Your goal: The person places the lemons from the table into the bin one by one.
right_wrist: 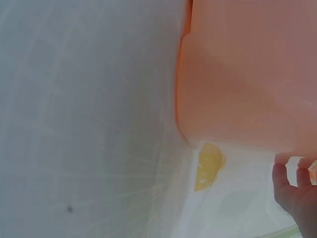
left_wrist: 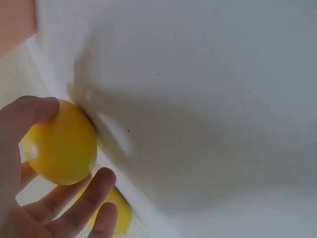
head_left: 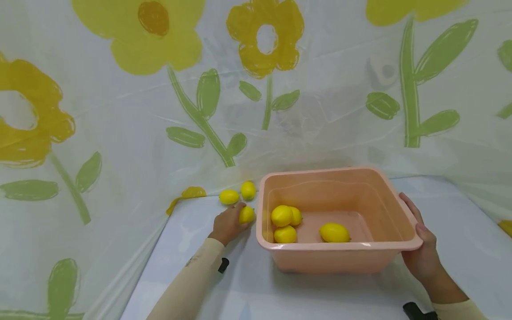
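A lemon (head_left: 246, 215) is pinched between the thumb and fingers of my left hand (head_left: 229, 224), just left of the pink plastic basin (head_left: 328, 258). In the left wrist view the thumb lies over the lemon (left_wrist: 62, 144), and a second lemon (left_wrist: 119, 213) shows beyond the fingertips. Two loose lemons, one lying (head_left: 229, 197) and one beside the basin (head_left: 248, 190), are just behind that hand. Several lemons are in the basin: a cluster (head_left: 282, 216) at the left and a single lemon (head_left: 334, 232) near the middle. My right hand (head_left: 424, 249) grips the basin's right rim.
A white cloth-covered table (head_left: 192, 275) lies under everything. Behind it hangs a pale curtain (head_left: 328, 120) printed with yellow flowers and green leaves, close to the basin's back edge. Dark straps sit at both wrists.
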`<state>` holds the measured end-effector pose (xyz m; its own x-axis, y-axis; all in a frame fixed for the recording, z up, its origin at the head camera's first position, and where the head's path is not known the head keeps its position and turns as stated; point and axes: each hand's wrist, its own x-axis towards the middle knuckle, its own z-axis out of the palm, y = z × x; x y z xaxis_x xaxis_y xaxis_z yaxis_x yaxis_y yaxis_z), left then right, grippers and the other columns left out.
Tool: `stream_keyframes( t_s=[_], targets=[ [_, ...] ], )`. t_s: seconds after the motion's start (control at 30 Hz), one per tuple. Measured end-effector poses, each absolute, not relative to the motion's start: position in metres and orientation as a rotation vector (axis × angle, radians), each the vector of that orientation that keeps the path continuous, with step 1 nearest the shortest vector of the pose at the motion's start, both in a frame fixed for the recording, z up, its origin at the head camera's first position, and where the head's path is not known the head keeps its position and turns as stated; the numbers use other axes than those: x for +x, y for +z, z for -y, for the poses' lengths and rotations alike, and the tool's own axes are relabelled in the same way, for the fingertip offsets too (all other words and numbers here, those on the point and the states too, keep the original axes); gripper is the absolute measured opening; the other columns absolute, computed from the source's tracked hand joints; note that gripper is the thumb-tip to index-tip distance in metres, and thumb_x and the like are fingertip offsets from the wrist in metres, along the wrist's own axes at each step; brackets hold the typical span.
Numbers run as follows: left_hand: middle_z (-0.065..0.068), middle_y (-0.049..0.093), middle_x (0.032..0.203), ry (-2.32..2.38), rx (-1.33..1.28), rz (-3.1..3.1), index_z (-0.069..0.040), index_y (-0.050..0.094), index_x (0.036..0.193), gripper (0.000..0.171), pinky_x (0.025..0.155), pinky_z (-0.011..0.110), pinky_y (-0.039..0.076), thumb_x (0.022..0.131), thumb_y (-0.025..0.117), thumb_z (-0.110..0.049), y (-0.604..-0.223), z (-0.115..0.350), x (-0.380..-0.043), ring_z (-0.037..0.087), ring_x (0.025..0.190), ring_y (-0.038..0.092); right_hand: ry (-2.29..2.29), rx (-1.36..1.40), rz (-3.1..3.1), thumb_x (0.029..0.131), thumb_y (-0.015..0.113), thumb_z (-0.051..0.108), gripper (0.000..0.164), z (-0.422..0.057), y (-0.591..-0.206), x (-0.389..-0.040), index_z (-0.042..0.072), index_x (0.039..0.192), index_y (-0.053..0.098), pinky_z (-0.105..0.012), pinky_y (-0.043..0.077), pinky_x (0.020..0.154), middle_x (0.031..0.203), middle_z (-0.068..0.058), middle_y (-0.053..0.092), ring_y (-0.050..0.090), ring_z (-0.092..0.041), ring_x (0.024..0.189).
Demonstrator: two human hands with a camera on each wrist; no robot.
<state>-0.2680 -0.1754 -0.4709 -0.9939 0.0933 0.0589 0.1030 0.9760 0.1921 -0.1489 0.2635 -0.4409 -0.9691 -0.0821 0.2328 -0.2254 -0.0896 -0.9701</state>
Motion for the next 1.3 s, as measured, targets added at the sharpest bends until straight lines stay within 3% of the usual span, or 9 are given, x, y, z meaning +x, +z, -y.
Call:
stream_keyframes(
  t_s=[0.27, 0.4, 0.63, 0.93, 1.3],
  targets=[
    [0.012, 0.052, 0.118, -0.589, -0.072, 2.99, -0.02, 0.043, 0.124, 0.063, 0.076, 0.042, 0.049, 0.071, 0.071, -0.037, -0.47, 0.179, -0.254, 0.026, 0.081, 0.056, 2.226, 0.415, 2.014, 0.091, 0.013, 0.038, 0.057, -0.264, -0.442, -0.147, 0.034, 0.147, 0.003, -0.012, 0.042, 0.087, 0.153, 0.005, 0.005, 0.024, -0.01, 0.131],
    [0.008, 0.049, 0.12, -0.725, 0.004, 2.943, -0.02, 0.038, 0.127, 0.066, 0.08, 0.039, 0.048, 0.072, 0.069, -0.037, -0.464, 0.177, -0.249, 0.024, 0.086, 0.055, 2.217, 0.416, 2.019, 0.091, 0.014, 0.038, 0.057, -0.262, -0.441, -0.149, 0.034, 0.147, 0.003, -0.012, 0.041, 0.088, 0.153, 0.005, 0.006, 0.024, -0.01, 0.13],
    [0.002, 0.053, 0.114, -0.854, 0.046, 2.827, -0.021, 0.034, 0.128, 0.066, 0.07, 0.033, 0.046, 0.071, 0.064, -0.035, -0.444, 0.172, -0.236, 0.02, 0.082, 0.054, 2.241, 0.403, 2.006, 0.09, 0.014, 0.038, 0.057, -0.261, -0.441, -0.15, 0.035, 0.147, 0.004, -0.012, 0.041, 0.087, 0.153, 0.005, 0.006, 0.024, -0.01, 0.13],
    [0.007, 0.05, 0.118, -0.98, -0.178, 2.424, -0.02, 0.031, 0.133, 0.068, 0.079, 0.036, 0.051, 0.075, 0.067, -0.023, -0.421, 0.158, -0.216, 0.019, 0.09, 0.054, 2.258, 0.343, 2.019, 0.09, 0.014, 0.039, 0.057, -0.265, -0.444, -0.148, 0.037, 0.146, 0.004, -0.011, 0.04, 0.086, 0.153, 0.007, 0.006, 0.025, -0.008, 0.129],
    [0.007, 0.046, 0.121, -1.107, -0.421, 2.251, -0.024, 0.022, 0.139, 0.073, 0.092, 0.034, 0.047, 0.08, 0.064, -0.017, -0.389, 0.133, -0.203, 0.014, 0.102, 0.051, 2.228, 0.347, 2.045, 0.09, 0.015, 0.039, 0.057, -0.266, -0.444, -0.152, 0.037, 0.146, 0.003, -0.012, 0.042, 0.084, 0.153, 0.007, 0.005, 0.023, -0.012, 0.13]
  ],
)
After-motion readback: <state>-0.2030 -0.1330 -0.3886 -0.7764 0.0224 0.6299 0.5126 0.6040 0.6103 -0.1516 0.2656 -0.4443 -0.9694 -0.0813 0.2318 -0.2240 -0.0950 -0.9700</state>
